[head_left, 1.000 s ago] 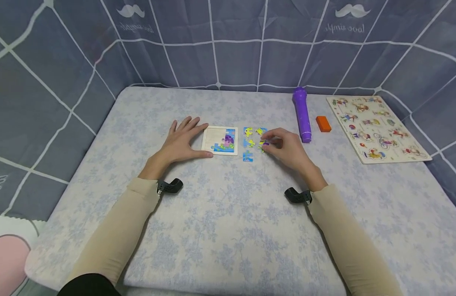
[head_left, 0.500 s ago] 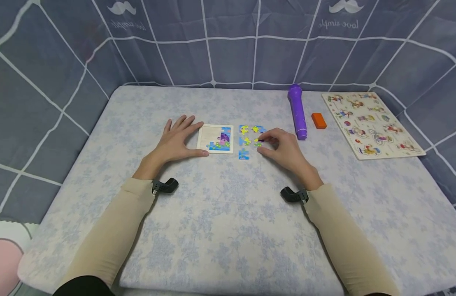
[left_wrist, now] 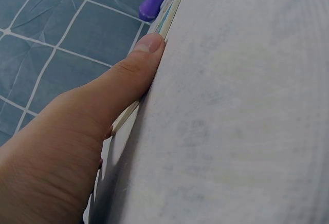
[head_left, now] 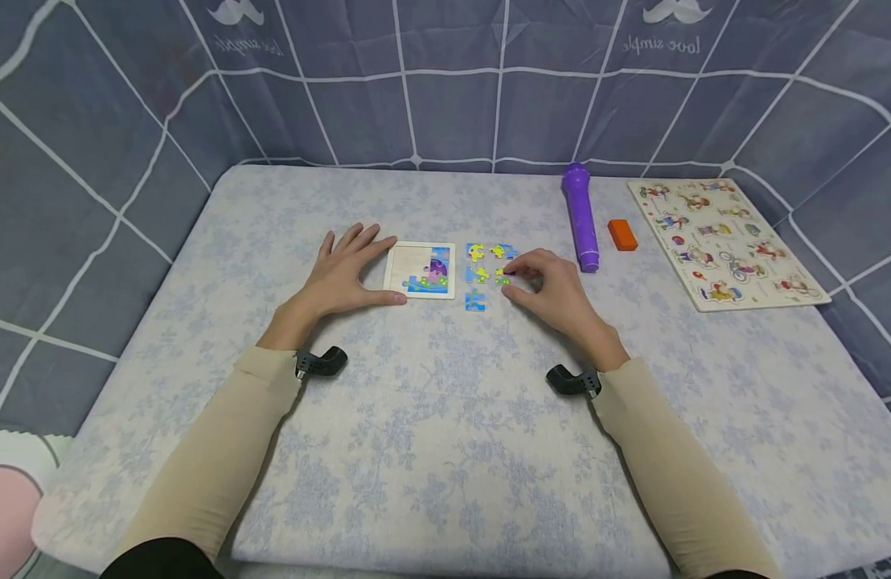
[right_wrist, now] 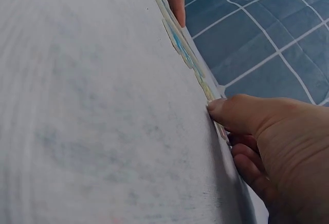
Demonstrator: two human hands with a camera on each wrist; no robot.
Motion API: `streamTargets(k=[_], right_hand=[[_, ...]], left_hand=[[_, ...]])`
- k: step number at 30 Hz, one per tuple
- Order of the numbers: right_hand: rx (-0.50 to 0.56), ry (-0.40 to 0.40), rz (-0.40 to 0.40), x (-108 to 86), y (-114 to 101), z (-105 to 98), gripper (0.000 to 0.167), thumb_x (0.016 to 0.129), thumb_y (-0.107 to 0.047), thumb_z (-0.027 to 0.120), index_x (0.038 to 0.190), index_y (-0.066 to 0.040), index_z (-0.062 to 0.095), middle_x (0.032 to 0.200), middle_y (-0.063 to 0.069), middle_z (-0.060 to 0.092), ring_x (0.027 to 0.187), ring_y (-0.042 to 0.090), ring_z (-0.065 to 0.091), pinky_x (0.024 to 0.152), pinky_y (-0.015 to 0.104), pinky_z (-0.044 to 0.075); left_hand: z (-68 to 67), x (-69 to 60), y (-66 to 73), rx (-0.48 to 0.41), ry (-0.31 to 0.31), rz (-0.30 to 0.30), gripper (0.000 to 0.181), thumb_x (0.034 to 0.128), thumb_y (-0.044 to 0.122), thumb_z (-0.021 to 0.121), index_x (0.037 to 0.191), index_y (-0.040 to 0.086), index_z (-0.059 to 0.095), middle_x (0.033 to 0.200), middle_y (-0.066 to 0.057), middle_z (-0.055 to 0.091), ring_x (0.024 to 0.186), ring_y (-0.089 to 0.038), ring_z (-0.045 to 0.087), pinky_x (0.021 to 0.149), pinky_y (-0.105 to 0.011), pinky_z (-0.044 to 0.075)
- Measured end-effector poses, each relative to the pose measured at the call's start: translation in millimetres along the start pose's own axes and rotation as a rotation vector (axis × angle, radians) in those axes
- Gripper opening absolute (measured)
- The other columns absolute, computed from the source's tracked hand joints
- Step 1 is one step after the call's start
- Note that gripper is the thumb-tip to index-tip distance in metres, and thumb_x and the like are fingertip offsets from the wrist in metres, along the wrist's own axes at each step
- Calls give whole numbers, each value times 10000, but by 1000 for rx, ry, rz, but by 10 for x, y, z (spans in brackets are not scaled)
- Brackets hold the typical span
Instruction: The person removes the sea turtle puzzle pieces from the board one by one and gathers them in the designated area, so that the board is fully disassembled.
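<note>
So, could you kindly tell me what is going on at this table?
A person is working on a small jigsaw puzzle. Their left hand rests against the left side of the puzzle frame, which is partly filled, with its upper left bare. Their right hand pinches a puzzle piece among the loose pieces to the right of the frame. Farther right lie a purple microphone-shaped object, an orange block and a picture board.
</note>
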State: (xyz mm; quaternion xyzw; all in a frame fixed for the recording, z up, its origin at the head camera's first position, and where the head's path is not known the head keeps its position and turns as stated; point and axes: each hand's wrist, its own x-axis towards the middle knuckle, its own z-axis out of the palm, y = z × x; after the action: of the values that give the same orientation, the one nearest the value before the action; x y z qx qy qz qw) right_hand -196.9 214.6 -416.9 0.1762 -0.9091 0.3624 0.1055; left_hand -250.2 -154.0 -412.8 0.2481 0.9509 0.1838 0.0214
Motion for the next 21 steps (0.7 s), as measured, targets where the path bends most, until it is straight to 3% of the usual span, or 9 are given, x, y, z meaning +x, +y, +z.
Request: streamTargets(k=[10,15,21], right_hand=[[31,71,-39,32,-49,-1,250,903,-99,834,1130,-13,776,1106,161,749,978,331,709,900,481,592],[68,13,-40,134,-201,78,230,928,-64,800,1143,8,761,1125,168,741,1000,330,719,920,457,610],[96,-94,-38,322,-538,304,242,964,-92,770,1192,-13,751,1174,138,740,1056,292,702,943,405,604]], left_hand=[[23,8,10,-4,4,-1,1093,785,672,826,1674,265,337,1774,-88,179,1656,-330,47,1305,-625,-70],[30,18,11,-2,3,-7,1094,783,685,822,1673,271,340,1774,-85,181,1656,-326,47,1305,-624,-68],[-3,0,8,-4,-1,-14,1088,789,679,822,1673,267,340,1774,-89,178,1656,-330,42,1303,-628,-72]])
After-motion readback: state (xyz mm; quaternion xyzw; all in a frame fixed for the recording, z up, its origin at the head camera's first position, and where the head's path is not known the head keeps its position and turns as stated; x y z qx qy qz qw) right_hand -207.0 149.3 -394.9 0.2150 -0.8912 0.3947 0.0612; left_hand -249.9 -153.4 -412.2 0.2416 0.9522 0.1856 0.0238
